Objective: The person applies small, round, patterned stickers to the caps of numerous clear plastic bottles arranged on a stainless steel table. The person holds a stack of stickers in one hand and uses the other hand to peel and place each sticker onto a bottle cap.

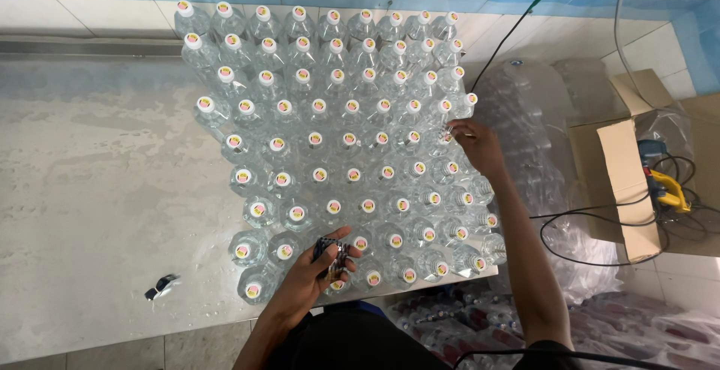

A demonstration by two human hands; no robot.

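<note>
Clear capped bottles crowd the counter's right end; left hand grips a dark object, right hand fingertips pinch a far-right bottle.

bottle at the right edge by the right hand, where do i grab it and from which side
Grip the bottle at its neck, just under the white cap, coming from above and from the open right side. It stands upright with other bottles tight against its left, so only the top and right flank are free. The right hand is already at that edge.

Clear capped bottles upright, packed
</note>
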